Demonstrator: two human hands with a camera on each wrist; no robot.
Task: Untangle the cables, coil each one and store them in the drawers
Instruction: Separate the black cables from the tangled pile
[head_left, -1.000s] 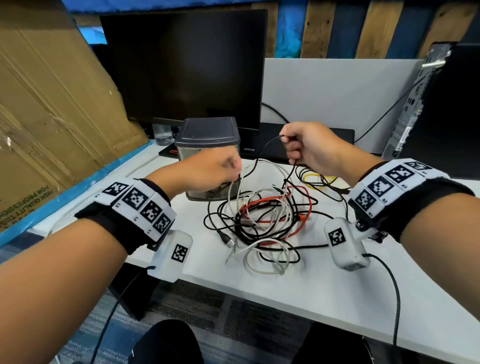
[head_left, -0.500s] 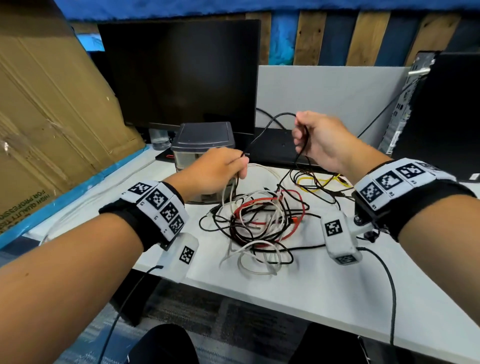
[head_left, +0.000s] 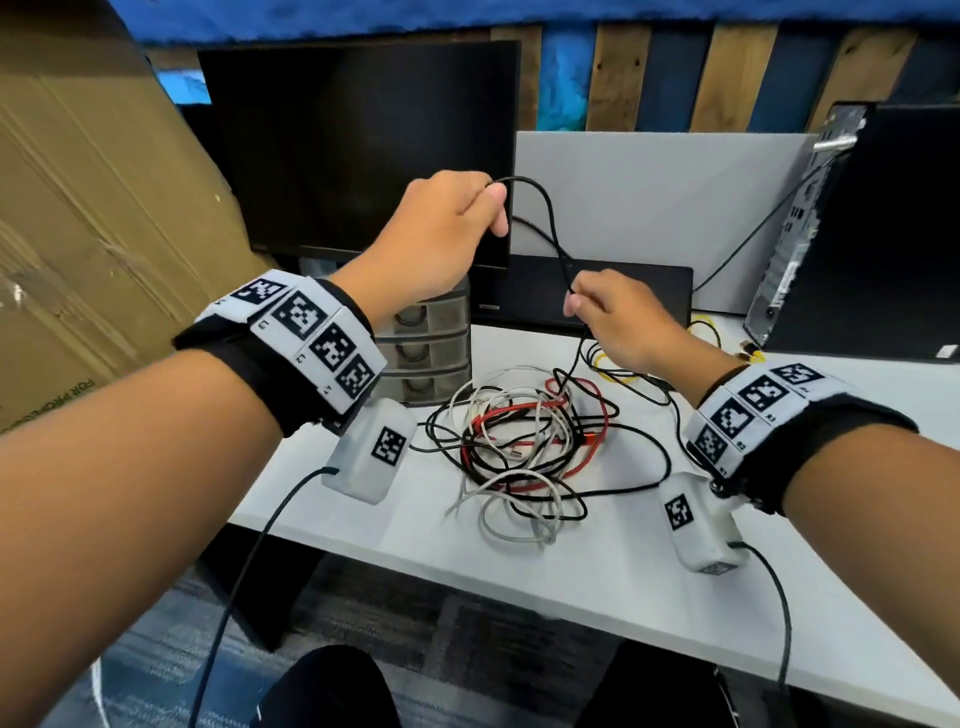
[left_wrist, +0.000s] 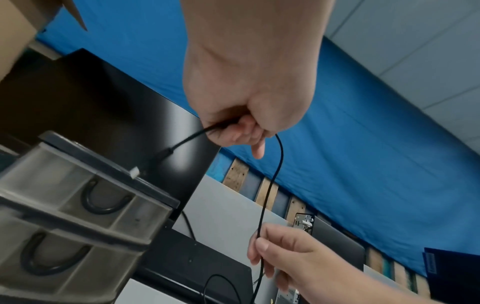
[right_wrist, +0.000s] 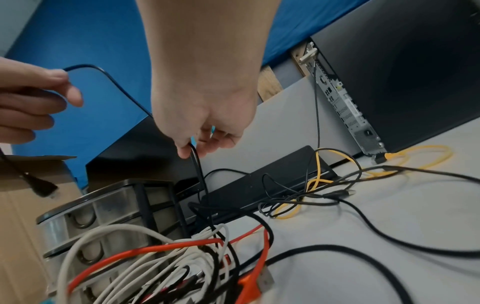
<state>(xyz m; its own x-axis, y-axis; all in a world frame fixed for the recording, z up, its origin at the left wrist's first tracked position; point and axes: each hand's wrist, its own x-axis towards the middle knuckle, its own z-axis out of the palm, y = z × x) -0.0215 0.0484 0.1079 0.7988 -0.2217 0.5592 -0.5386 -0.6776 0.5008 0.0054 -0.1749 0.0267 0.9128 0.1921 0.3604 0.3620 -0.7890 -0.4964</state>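
Black cable (head_left: 546, 218) is hanging between both hands, at twelve o'clock above the cable pile (head_left: 524, 447). Left hand (head_left: 441, 228) is gripping its end; right hand (head_left: 618, 322) is pinching lower. Tugging hard could be tightening knots.

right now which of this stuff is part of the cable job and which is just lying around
Job:
- black cable, gripped by left hand, pinched by right hand
- tangled cables
- drawers

Lying about:
- monitor
- computer tower
- cardboard
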